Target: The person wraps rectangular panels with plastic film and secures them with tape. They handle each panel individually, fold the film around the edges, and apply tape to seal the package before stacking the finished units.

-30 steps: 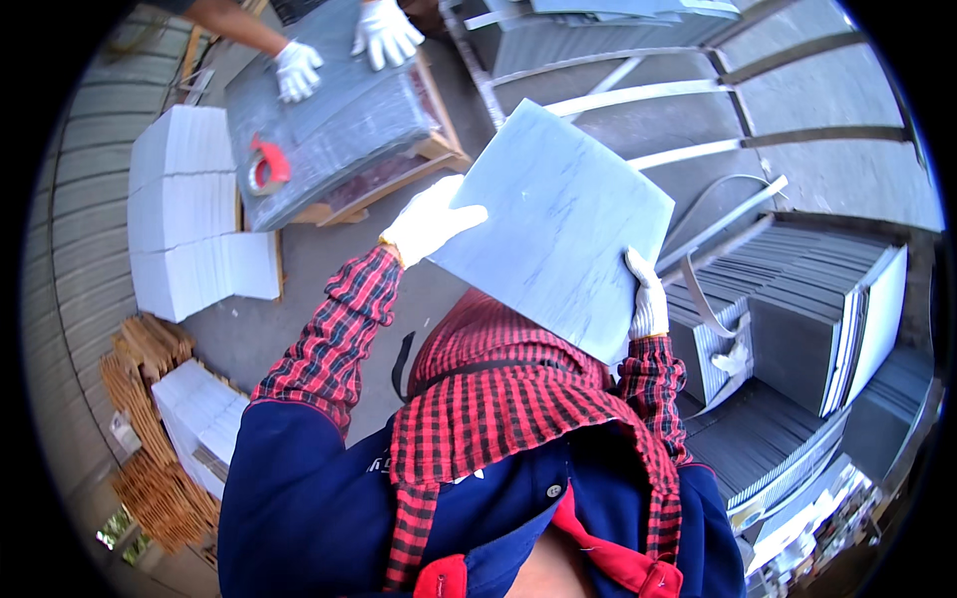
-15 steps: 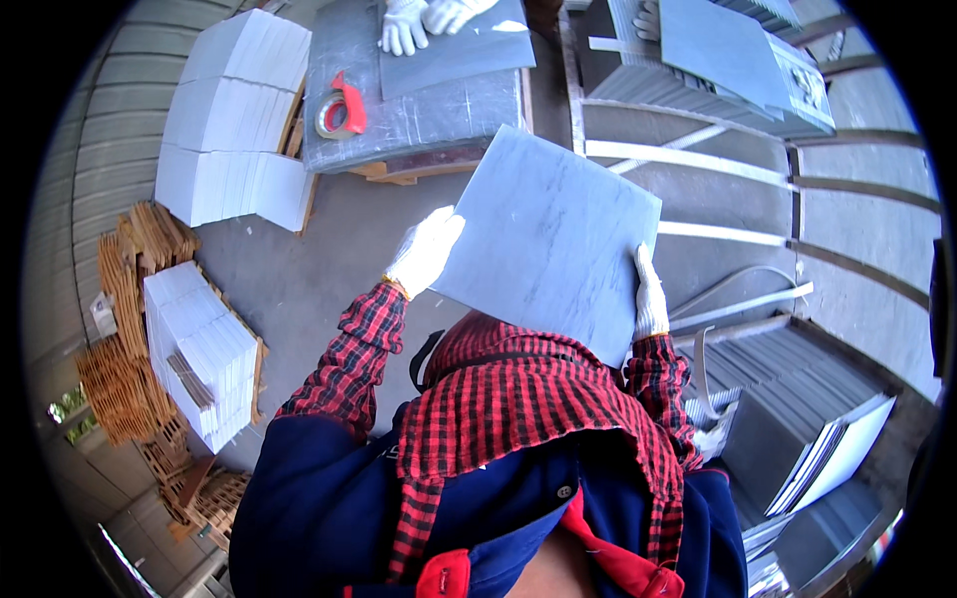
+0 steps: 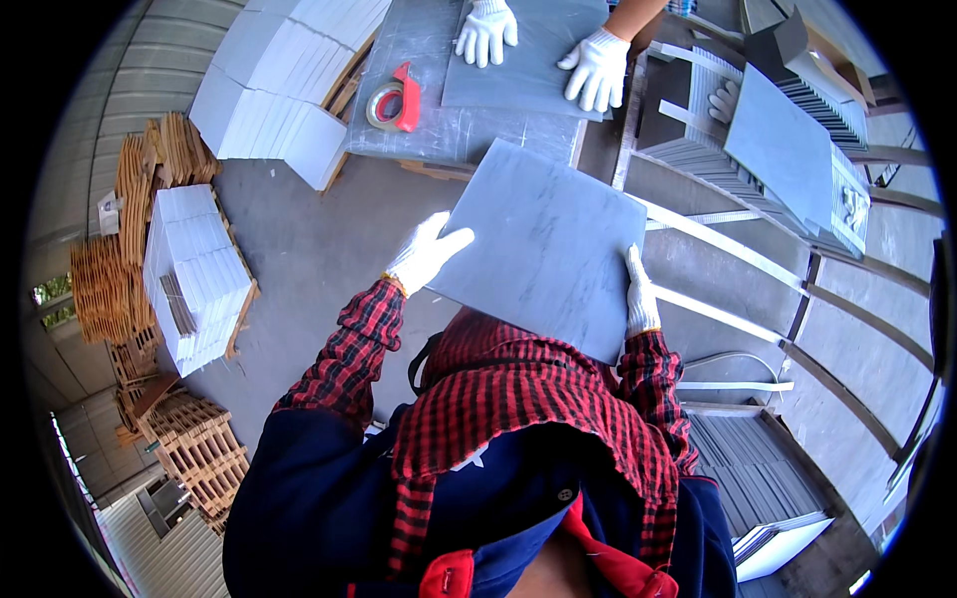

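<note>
A square blue-grey tile (image 3: 543,244) with dark marbled streaks is held tilted in front of my waist. My left hand (image 3: 427,254), in a white knit glove, grips its left edge with the thumb over the top face; the other fingers are partly hidden. At the right edge, my right hand (image 3: 640,291), gloved the same way, holds on with its fingers along the side. Just beyond the tile stands a table (image 3: 429,125), its worn top grey. On it are a red tape dispenser (image 3: 407,98) and another flat grey sheet (image 3: 528,65).
A co-worker's gloved hands (image 3: 598,70) lie on that sheet. White box stacks (image 3: 194,279) and wooden pallets (image 3: 194,444) stand at left. Stacked grey tiles (image 3: 783,154) sit on a metal rack at far right; more upright tiles (image 3: 748,468) are near right. White rails (image 3: 718,239) cross the floor.
The whole view has turned and shifted. The co-worker's hands, close together before, are now spread apart on the sheet. Both my hands still hold the tile; my left thumb now sticks out over it.
</note>
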### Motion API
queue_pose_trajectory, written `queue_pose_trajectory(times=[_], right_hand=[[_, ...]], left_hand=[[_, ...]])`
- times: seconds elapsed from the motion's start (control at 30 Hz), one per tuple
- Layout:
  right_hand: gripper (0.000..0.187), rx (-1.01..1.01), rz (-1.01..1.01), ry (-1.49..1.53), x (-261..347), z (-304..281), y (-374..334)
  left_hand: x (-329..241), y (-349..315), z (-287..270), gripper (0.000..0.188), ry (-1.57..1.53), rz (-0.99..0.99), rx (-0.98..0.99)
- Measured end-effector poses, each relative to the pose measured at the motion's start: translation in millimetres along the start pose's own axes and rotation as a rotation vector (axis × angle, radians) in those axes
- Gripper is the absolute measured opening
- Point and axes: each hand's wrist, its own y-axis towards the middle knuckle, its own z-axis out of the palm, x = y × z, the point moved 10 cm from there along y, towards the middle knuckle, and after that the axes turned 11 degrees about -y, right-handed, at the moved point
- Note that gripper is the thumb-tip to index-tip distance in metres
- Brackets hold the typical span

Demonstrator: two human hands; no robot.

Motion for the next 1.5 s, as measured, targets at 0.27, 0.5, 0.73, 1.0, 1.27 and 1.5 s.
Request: queue_pose_trajectory(times=[0.27, 0.5, 0.73, 1.0, 1.27, 1.5], right_hand=[[0.074, -0.007, 0.120, -0.032, 0.6, 12.4, 0.5], [0.067, -0.021, 0.126, -0.004, -14.3, -3.0, 16.6], [0.072, 0.011, 0.103, -0.039, 0.5, 6.2, 13.5], [0.072, 0.086, 0.062, -0.078, 11.7, 13.4, 12.2], [0.073, 0.105, 0.025, -0.255, 4.1, -27.1, 43.9], [0.080, 0.116, -0.569, -0.979, 107.0, -11.8, -12.8]], left_hand=[[-7.4, 46.2, -0.4, 0.108, 0.378, -0.174, 0.115], [29.7, 146.3, -6.2, 0.077, 0.304, -0.106, -0.281], [-24.6, 72.1, 40.6, 0.119, 0.719, -0.070, 0.035], [87.5, 96.3, -34.6, 0.074, 0.092, -0.321, -0.267], [60.8, 47.1, 26.8, 0.059, -0.593, -0.213, -0.250], [18.2, -0.3, 17.7, 0.062, -0.771, 0.044, -0.436]])
